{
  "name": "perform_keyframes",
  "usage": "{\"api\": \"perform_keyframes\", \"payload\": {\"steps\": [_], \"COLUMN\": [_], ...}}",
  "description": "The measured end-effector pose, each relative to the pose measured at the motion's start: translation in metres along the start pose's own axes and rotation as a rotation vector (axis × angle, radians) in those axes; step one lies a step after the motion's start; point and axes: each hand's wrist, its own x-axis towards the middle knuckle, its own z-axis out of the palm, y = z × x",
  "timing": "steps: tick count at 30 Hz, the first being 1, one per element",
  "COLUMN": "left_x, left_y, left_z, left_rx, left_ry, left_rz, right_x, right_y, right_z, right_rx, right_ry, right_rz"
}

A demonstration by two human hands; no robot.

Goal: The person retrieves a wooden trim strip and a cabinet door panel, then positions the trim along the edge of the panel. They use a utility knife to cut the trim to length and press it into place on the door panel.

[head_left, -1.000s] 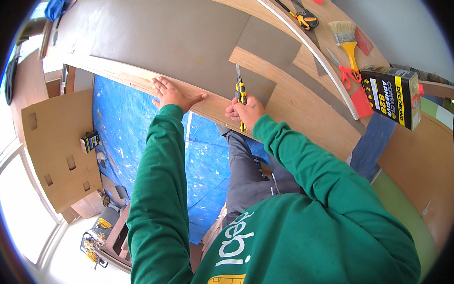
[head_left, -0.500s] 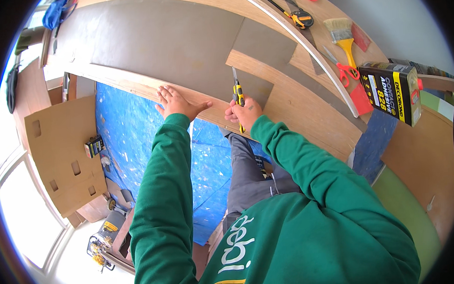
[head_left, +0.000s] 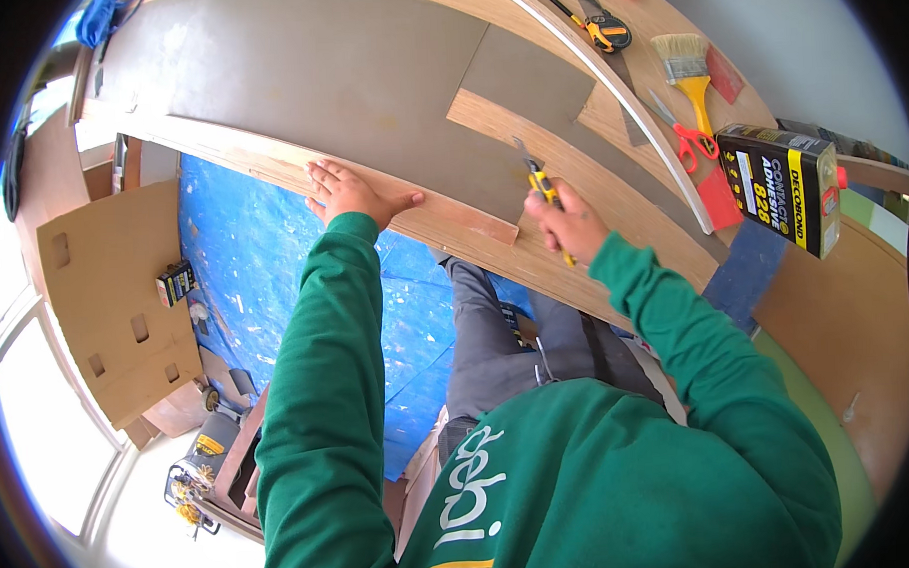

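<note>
My left hand [head_left: 351,195] lies flat with its fingers spread on a long, thin wood strip [head_left: 462,212] along the near edge of the workpiece. In my right hand [head_left: 576,223] is a yellow-and-black utility knife [head_left: 543,186], its blade pointing away from me. The knife is over a pale wood piece [head_left: 600,164], right of the strip's squared end; whether the blade touches the wood I cannot tell. Beyond both hands spreads a grey-brown sheet [head_left: 317,68] covering most of the work surface.
At the far right are a tape measure [head_left: 606,31], a wide paintbrush [head_left: 683,66], red-handled scissors [head_left: 692,140] and an adhesive can [head_left: 784,187]. A paint-spotted blue sheet [head_left: 252,231] covers the floor. On the left stands a brown board with cut-outs [head_left: 115,296].
My right hand has moved right with the knife, away from the strip, and the knife now tilts left. The strip's right end shows. My left hand stays on the strip.
</note>
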Motion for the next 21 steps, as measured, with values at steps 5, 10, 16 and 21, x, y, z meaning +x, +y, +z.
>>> {"api": "perform_keyframes", "payload": {"steps": [5, 10, 16, 21], "left_x": [0.000, -0.001, -0.002, -0.001], "left_y": [0.003, 0.001, 0.003, 0.001], "left_z": [0.001, -0.001, -0.001, 0.001], "left_rx": [-0.016, -0.020, -0.027, -0.053], "left_ry": [0.016, 0.005, 0.006, 0.027], "left_rz": [0.019, 0.005, 0.007, 0.022], "right_x": [-0.018, 0.006, 0.046, 0.057], "right_y": [0.011, 0.006, -0.030, -0.044], "right_z": [-0.025, 0.009, 0.062, 0.082], "right_rx": [-0.398, -0.839, -1.094, -1.175], "right_ry": [0.042, -0.064, -0.032, -0.070], "right_rz": [0.056, -0.226, -0.265, -0.237]}}
